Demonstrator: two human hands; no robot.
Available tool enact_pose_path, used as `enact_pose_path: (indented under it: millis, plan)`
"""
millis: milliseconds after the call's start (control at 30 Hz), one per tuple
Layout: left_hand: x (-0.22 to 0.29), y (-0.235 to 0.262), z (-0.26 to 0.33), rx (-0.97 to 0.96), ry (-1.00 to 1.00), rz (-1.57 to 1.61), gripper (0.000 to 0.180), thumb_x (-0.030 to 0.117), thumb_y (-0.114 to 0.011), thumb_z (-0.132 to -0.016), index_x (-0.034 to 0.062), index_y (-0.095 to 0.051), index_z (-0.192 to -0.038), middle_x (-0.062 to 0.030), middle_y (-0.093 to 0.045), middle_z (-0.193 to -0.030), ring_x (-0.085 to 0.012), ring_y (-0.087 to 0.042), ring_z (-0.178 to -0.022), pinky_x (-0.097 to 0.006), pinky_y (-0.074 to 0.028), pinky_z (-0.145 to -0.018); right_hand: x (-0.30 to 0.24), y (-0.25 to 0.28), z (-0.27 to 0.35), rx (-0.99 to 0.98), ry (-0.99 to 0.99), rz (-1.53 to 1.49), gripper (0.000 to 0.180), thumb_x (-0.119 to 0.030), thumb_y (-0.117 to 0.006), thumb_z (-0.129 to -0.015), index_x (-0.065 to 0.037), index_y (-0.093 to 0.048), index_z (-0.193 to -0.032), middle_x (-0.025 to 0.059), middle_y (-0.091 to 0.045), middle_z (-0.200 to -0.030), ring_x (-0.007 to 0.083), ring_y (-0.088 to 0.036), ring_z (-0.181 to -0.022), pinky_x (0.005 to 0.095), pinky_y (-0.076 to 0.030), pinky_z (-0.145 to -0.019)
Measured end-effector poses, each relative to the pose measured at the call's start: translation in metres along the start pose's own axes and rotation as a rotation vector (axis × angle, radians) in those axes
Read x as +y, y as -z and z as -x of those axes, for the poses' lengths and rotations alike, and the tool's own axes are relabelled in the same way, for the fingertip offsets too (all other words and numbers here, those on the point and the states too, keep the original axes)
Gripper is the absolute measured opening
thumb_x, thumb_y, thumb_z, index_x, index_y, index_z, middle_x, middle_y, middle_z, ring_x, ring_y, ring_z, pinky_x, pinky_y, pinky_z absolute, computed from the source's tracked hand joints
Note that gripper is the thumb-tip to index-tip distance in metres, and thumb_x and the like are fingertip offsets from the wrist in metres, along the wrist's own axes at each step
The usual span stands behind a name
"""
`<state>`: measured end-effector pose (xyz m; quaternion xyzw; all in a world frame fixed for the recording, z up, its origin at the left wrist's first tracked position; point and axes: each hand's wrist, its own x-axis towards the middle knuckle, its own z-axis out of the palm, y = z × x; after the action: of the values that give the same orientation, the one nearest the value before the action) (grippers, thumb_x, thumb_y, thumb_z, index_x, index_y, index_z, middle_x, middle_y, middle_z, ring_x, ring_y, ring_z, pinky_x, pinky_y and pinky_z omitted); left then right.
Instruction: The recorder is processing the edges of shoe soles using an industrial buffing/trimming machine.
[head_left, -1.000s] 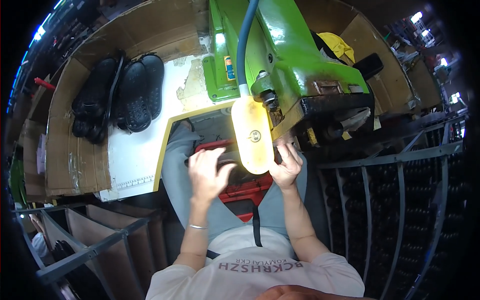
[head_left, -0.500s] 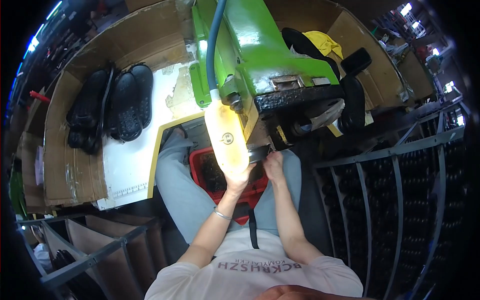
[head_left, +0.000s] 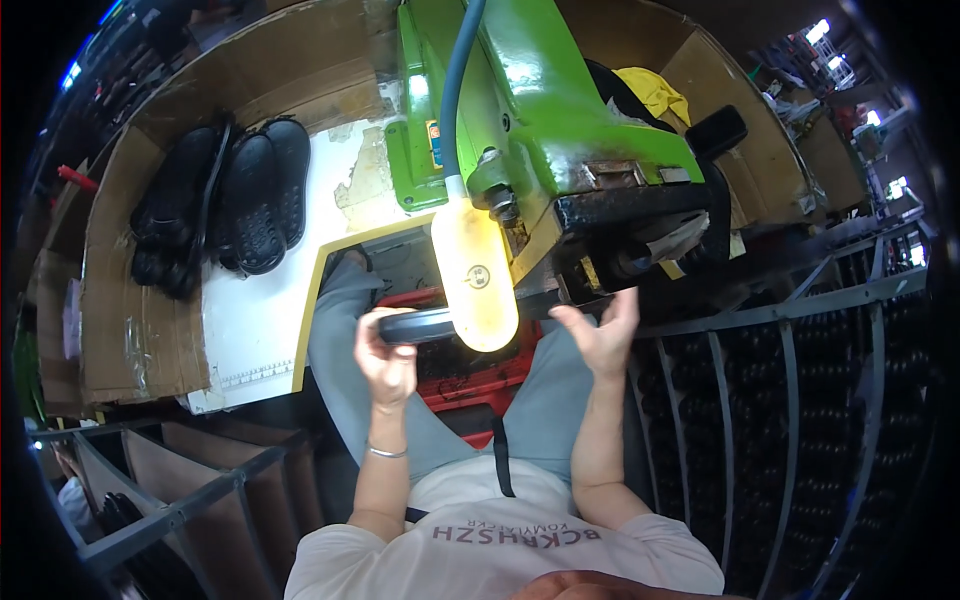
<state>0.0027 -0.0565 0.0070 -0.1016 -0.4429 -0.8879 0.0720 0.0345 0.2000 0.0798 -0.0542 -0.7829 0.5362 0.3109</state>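
Observation:
My left hand [head_left: 386,362] grips the near-left end of a black shoe sole [head_left: 415,325], fingers behind it and thumb in front. The sole reaches rightward behind a glowing lamp [head_left: 474,280], which hides its middle. My right hand [head_left: 604,338] is raised just below the dark head of a green machine [head_left: 540,100], thumb and fingers spread apart. Its thumb is close to the sole's right end; whether they touch, I cannot tell. Under the sole, a red bin [head_left: 470,390] with dark scraps stands between my legs.
At the left, several black soles [head_left: 262,200] lie on a white tabletop [head_left: 250,330] with a yellow edge, inside cardboard walls [head_left: 110,330]. A yellow cloth [head_left: 652,92] lies behind the machine. Metal racks [head_left: 790,400] full of dark items stand at the right; another frame [head_left: 190,515] is lower left.
My hands have moved apart: the left swung left with the sole, the right moved right and spread its fingers. The view has shifted slightly.

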Motion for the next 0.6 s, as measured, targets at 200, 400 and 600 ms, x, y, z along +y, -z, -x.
enact_pose_path:
  millis: [200, 400, 600]
  plan:
    - [0.053, 0.052, 0.007, -0.033, -0.093, -0.064, 0.049, 0.020, -0.087, -0.064, 0.0045, -0.053, -0.095, -0.0059, -0.053, -0.087, -0.0219, -0.057, -0.084, -0.034, -0.049, -0.077, 0.009, -0.074, 0.041, -0.009, 0.017, -0.158, 0.072, -0.007, -0.085, -0.067, 0.001, -0.044, -0.125, 0.0117, -0.054, -0.116, 0.0231, -0.055, -0.106, 0.0333, -0.044, -0.093]
    - [0.045, -0.004, 0.034, -0.746, -0.227, -0.555, 0.038, -0.010, -0.068, -0.059, 0.0025, -0.064, -0.094, -0.0115, -0.064, -0.097, -0.0286, -0.063, -0.099, -0.052, -0.045, -0.100, -0.029, -0.056, 0.094, -0.101, -1.003, -0.956, 0.046, -0.001, -0.054, -0.086, 0.000, -0.044, -0.131, 0.0116, -0.052, -0.128, 0.0206, -0.052, -0.117, 0.0325, -0.044, -0.098]
    - [0.074, 0.018, -0.065, -0.393, -0.472, -1.535, 0.062, 0.014, -0.080, -0.064, 0.0037, -0.056, -0.119, -0.0183, -0.051, -0.127, -0.0382, -0.041, -0.126, -0.051, -0.030, -0.109, -0.036, 0.040, 0.046, 0.011, -0.593, -0.598, 0.063, 0.001, -0.057, -0.082, 0.007, -0.034, -0.140, 0.0151, -0.058, -0.121, 0.0174, -0.060, -0.105, 0.0281, -0.047, -0.092]
